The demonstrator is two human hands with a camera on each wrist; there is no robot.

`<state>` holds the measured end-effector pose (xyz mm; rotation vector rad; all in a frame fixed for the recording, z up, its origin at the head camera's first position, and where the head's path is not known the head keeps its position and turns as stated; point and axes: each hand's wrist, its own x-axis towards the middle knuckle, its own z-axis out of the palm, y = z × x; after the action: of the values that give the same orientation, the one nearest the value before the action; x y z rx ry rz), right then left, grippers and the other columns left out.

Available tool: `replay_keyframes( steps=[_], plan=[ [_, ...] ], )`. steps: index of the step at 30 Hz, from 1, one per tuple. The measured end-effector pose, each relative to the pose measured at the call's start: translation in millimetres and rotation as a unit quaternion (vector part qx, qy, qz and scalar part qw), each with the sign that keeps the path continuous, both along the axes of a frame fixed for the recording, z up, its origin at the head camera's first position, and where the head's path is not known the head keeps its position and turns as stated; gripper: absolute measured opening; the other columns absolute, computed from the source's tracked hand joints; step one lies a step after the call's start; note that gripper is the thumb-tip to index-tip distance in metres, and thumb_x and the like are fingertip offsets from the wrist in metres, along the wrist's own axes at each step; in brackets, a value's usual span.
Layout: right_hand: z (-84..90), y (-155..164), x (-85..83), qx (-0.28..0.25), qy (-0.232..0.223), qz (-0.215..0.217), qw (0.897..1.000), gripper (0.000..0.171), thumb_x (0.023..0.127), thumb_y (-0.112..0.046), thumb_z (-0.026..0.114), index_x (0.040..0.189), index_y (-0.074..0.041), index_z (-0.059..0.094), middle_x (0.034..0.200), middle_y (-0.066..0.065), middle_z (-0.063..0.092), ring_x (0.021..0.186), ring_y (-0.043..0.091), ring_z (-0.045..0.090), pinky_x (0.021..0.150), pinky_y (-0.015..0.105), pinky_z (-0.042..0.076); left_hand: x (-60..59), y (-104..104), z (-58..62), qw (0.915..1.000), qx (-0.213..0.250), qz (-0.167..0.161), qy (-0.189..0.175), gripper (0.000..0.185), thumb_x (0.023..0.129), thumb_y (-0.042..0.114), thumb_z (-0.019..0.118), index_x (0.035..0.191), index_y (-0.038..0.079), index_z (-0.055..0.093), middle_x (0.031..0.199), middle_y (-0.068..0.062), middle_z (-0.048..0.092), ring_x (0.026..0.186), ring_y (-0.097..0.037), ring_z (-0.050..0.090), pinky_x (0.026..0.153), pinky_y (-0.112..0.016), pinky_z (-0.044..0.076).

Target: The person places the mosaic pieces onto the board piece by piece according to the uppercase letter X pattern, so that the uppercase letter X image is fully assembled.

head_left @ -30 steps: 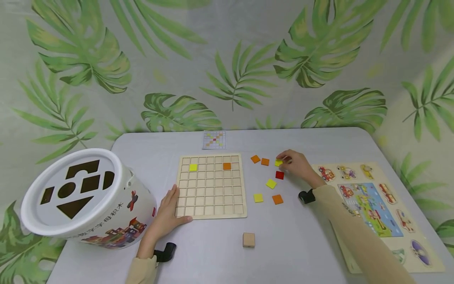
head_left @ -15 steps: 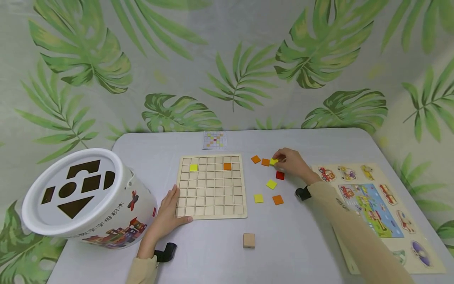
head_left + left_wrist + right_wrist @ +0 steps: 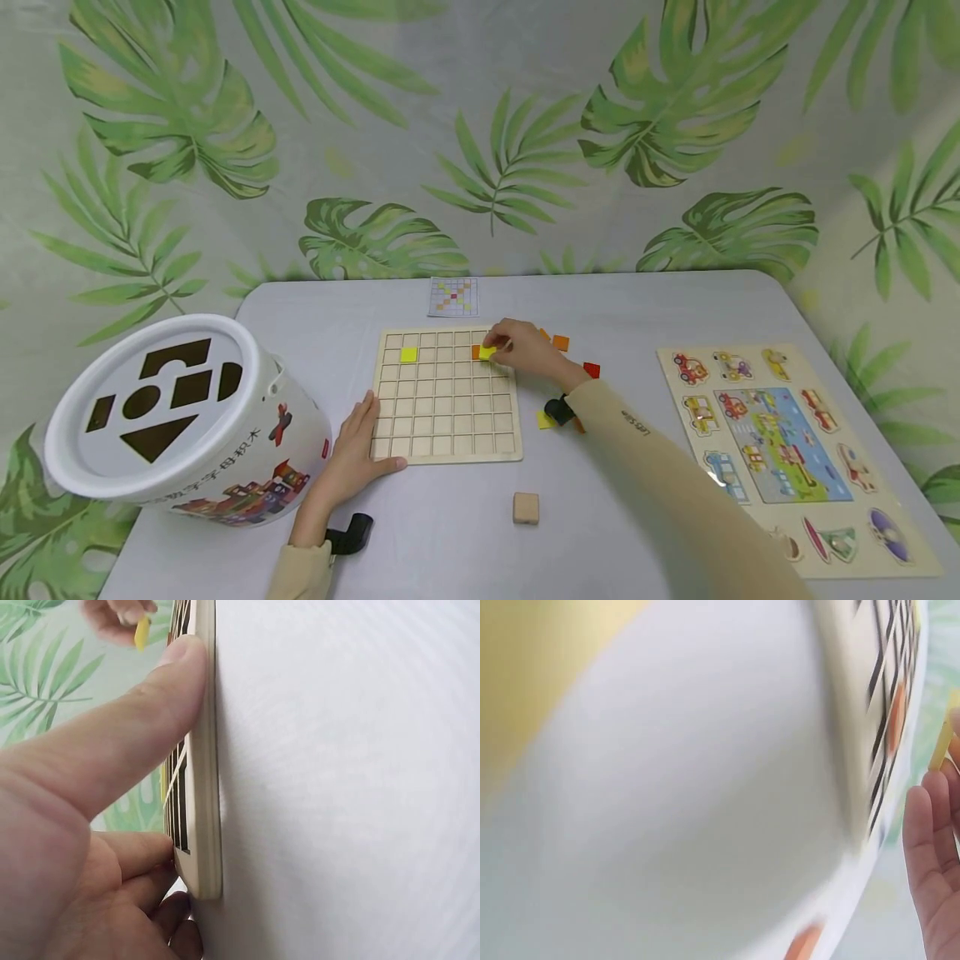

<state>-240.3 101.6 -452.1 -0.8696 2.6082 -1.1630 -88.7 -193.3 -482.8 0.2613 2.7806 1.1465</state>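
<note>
— What had changed since the moment before?

— The right hand (image 3: 525, 348) had left the loose tiles on the table (image 3: 645, 300) and crossed to the wooden grid board (image 3: 448, 433), bringing the yellow tile (image 3: 488, 352) with it.

— Was the tile still held?

— Yes, pinched at the fingertips. It hovered over the board's top right area, just beside the orange tile (image 3: 476, 352) seated in the second row. The right wrist view showed it edge-on, clear of the board; whether it touched a cell, I couldn't tell.

— And the left hand (image 3: 352, 454)?

— It had not moved. It lay flat on the table, the thumb pressed along the board's near left edge, the fingers loosely bent, gripping nothing.

— What else lay about?

— Another yellow tile (image 3: 408, 354) sat in the board's second row on the left. A pattern card (image 3: 453, 297) lay behind the board, a small wooden cube (image 3: 526, 507) in front of it, a white shape-sorter bucket (image 3: 172, 417) to the left, and a vehicle peg puzzle (image 3: 795, 450) to the right.
</note>
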Motion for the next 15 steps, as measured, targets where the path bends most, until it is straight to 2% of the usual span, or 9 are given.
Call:
replay_keyframes(
  steps=[8, 12, 15],
  plan=[
    [0.3, -62.4, 1.1, 0.030, -0.008, 0.046, 0.998, 0.014, 0.080, -0.006, 0.066, 0.093, -0.006, 0.064, 0.089, 0.001, 0.058, 0.080, 0.012, 0.053, 0.071, 0.020, 0.044, -0.4, -1.4, -2.3, 1.0000, -0.003, -0.001, -0.001, 0.102, 0.070, 0.028, 0.077, 0.141, -0.006, 0.013, 0.149, -0.018, 0.003, 0.133, -0.038, -0.001, 0.101, -0.057, 0.006],
    [0.0, -82.6, 2.5, 0.044, -0.001, 0.065, 0.997, 0.012, 0.080, -0.005, 0.065, 0.093, -0.005, 0.065, 0.090, 0.003, 0.059, 0.079, 0.012, 0.052, 0.071, 0.021, 0.044, -0.5, -1.6, -2.2, 1.0000, -0.005, -0.001, -0.002, 0.101, 0.070, 0.029, 0.076, 0.141, -0.006, 0.013, 0.149, -0.017, 0.004, 0.133, -0.038, 0.000, 0.101, -0.057, 0.006],
    [-1.4, -92.4, 3.3, 0.074, 0.009, 0.075, 0.994, 0.011, 0.081, -0.005, 0.065, 0.092, -0.006, 0.065, 0.090, 0.003, 0.059, 0.078, 0.012, 0.051, 0.070, 0.020, 0.042, -0.4, -1.5, -1.7, 1.0000, -0.006, -0.001, -0.004, 0.101, 0.070, 0.029, 0.076, 0.141, -0.006, 0.013, 0.149, -0.017, 0.003, 0.133, -0.038, -0.001, 0.101, -0.057, 0.007]
  ],
)
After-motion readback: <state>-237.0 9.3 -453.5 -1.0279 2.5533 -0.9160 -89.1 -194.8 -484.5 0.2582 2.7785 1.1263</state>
